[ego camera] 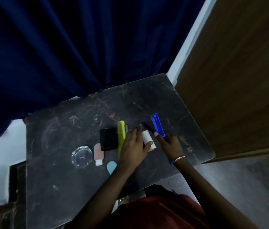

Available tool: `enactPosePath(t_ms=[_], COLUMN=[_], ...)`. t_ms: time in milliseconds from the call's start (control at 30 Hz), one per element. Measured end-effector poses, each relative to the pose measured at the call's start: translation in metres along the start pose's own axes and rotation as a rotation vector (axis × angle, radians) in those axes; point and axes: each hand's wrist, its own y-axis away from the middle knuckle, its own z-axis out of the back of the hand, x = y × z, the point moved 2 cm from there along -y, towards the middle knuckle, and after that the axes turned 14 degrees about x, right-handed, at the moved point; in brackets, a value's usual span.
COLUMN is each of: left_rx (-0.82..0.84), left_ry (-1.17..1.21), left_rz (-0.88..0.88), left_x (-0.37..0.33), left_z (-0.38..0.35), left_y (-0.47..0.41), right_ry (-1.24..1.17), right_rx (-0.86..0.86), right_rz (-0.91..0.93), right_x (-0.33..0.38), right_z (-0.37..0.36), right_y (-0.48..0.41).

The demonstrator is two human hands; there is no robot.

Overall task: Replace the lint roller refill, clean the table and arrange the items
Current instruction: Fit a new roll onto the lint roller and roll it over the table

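- The dark, scratched desk (61,162) stands before a blue curtain (64,47).
- My right hand (169,145) grips the blue lint roller (157,126), whose long axis points away from me.
- My left hand (133,146) is spread, thumb touching the white refill (146,137).
- The refill lies between both hands, just beside the roller.

Both arms reached forward over the table from the bottom of the view, bare to above the elbow. The left forearm (104,187) ran up and to the right, ending in the left hand (133,146), which lay palm down. Its fingers (137,131) were straight and close together, pointing away from the body, and its thumb (149,143) stretched sideways onto a white roll (147,137). The right forearm (201,180) angled up and to the left. The right hand (169,144), just beside the left, curled round a blue handle (157,124), with its index finger (157,135) extended along it.
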Motion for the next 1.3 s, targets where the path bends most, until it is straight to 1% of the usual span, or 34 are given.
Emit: enactPosePath(t_ms=[67, 167, 233, 300, 467, 600, 700, 800, 967, 1067, 1133, 1200, 1300], left_rx=[0.054, 0.231, 0.283, 0.29, 0.28, 0.29, 0.286, 0.318, 0.26, 0.236, 0.194, 0.147, 0.129], left_ry=[0.009, 0.068, 0.079, 0.053, -0.067, -0.028, -0.059, 0.001, 0.095, 0.248, 0.344, 0.389, 0.356], left_rz=[0.078, 0.276, 0.356, 0.392, 0.416, 0.468, 0.486, 0.496, 0.524, 0.553, 0.537, 0.508, 0.429], left_x=[-0.015, -0.028, -0.035, -0.041, -0.048, -0.051, -0.055, -0.052, -0.049, -0.051, -0.051, -0.046, -0.032], left_z=[-0.012, -0.026, -0.033, -0.038, -0.053, -0.057, -0.056, -0.066, -0.073, -0.065, -0.053, -0.035, -0.008], left_y=[-0.015, -0.034, -0.043, -0.048, -0.06, -0.066, -0.068, -0.073, -0.077, -0.078, -0.076, -0.071, -0.061], right_ry=[0.014, -0.001, 0.011, 0.025, 0.048, 0.055, 0.08, 0.117, 0.054, 0.049, 0.068, 0.07, 0.111], right_rx=[-0.025, -0.029, -0.034, -0.025, 0.029, 0.07, 0.1, 0.1, 0.128, 0.116, 0.098, 0.092, 0.116], right_rz=[-0.022, -0.035, -0.032, -0.036, -0.063, -0.082, -0.079, -0.054, -0.003, 0.007, 0.011, 0.025, 0.06], right_x=[-0.008, -0.018, -0.021, -0.024, -0.029, -0.031, -0.032, -0.03, -0.026, -0.023, -0.019, -0.012, 0.002], right_z=[0.014, 0.028, 0.036, 0.041, 0.052, 0.057, 0.059, 0.06, 0.061, 0.065, 0.069, 0.071, 0.074], right_y=[-0.005, -0.011, -0.014, -0.017, -0.026, -0.035, -0.042, -0.047, -0.055, -0.06, -0.062, -0.062, -0.06])
